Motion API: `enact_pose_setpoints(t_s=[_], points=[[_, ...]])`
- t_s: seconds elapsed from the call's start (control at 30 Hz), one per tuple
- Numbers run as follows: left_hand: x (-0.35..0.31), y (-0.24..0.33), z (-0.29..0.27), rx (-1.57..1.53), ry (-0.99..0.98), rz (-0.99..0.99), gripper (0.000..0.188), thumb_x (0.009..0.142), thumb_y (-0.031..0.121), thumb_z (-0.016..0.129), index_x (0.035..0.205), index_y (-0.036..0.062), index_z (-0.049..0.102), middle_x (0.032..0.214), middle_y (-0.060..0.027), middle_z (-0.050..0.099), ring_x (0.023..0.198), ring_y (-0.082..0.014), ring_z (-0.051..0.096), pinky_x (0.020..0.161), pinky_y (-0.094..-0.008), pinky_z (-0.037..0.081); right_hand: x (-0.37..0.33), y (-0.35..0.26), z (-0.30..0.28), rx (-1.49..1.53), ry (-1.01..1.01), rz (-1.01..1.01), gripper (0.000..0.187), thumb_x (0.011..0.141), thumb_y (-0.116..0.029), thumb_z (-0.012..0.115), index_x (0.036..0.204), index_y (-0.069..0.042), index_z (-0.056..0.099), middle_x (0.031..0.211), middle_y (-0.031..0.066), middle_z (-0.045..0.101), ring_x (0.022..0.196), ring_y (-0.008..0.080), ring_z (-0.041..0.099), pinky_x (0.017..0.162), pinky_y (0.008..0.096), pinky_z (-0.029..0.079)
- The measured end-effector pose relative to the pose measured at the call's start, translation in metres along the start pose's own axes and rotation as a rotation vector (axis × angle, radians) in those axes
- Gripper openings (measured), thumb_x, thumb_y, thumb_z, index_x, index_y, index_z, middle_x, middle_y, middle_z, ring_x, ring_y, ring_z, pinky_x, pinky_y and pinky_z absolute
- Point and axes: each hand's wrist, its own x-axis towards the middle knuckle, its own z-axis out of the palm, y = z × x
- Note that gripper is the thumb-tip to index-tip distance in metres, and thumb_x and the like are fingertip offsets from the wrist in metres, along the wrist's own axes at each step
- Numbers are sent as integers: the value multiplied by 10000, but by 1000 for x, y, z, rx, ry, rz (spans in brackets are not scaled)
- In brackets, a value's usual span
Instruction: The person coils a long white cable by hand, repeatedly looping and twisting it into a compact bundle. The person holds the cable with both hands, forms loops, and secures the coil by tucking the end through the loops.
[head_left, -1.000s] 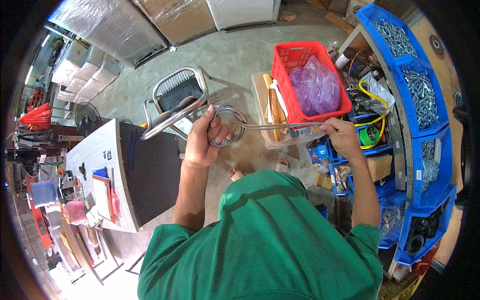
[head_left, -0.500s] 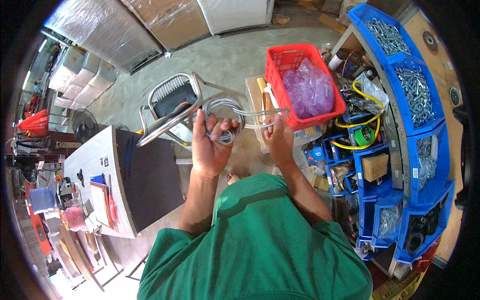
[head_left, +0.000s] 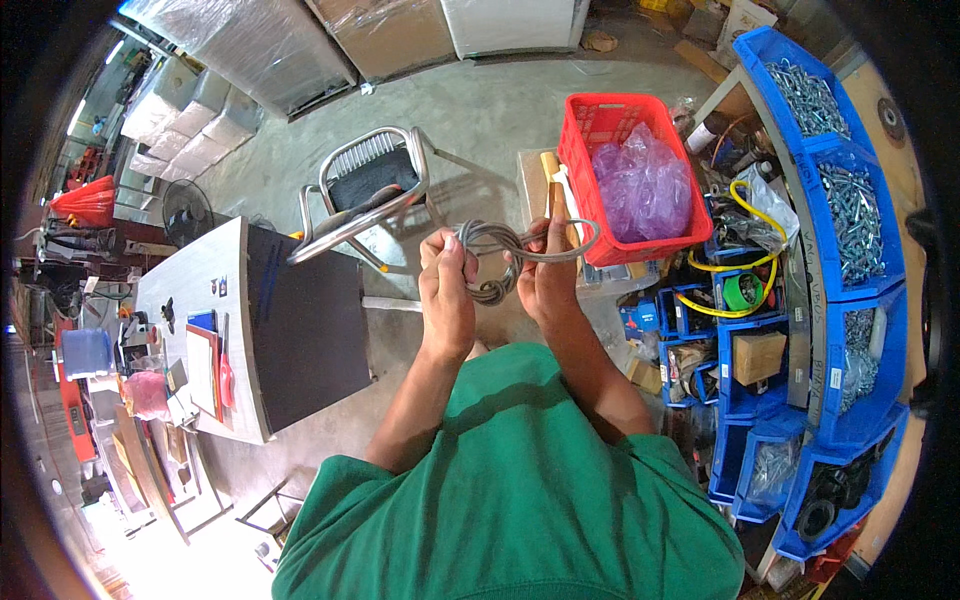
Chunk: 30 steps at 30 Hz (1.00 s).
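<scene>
A coil of grey cable [head_left: 490,236] is held up in front of my green shirt. My left hand [head_left: 446,290] grips its left side, with fingers curled and the thumb pressed against the strands. On the other side, my right hand [head_left: 547,285] is closed on the cable where a loop crosses the coil. That loop sticks out to the right past my right fingers, near the red crate. Part of the coil is hidden behind my fingers, and the cable's ends cannot be made out.
A red plastic crate [head_left: 640,250] with purple plastic bags stands ahead to the right. Blue bins [head_left: 845,290] of bolts line the right side, near a yellow hose [head_left: 775,275]. A metal chair [head_left: 415,165] and a desk [head_left: 255,340] stand to the left; wrapped boxes [head_left: 385,40] are behind.
My hands have come closer together around the coil. The right fingers now hold the cable right beside the bundle, and the left fingers have closed more on it. The view has shifted slightly.
</scene>
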Motion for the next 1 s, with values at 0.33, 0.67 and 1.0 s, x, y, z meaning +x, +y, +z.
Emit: enact_pose_setpoints(t_s=[0.33, 0.67, 1.0], points=[[-5, -13, -12, -164, -24, -163, 409, 1034, 320, 420, 807, 8, 552, 839, -80, 561, 822, -177, 588, 795, -348, 459, 7, 18, -22, 83, -26, 183, 379, 1045, -422, 380, 830, -138, 510, 680, -26, 509, 595, 131, 530, 548, 302, 470], [-3, -24, -11, 93, -42, -157, 452, 1018, 357, 492, 714, 28, 554, 722, -40, 544, 700, -131, 574, 576, -271, 405, -10, 5, -4, -54, -223, 230, 413, 1024, -461, 426, 857, -107, 557, 735, -13, 538, 648, 90, 538, 585, 250, 468], [-11, -27, -10, 54, -88, -273, 341, 979, 299, 588, 946, -29, 676, 767, -23, 635, 674, -77, 567, 606, -240, 461, -14, -15, 2, -177, -443, 463, 526, 1037, -443, 379, 1309, -14, 515, 1092, 100, 655, 982, 194, 628, 895, 363, 490]])
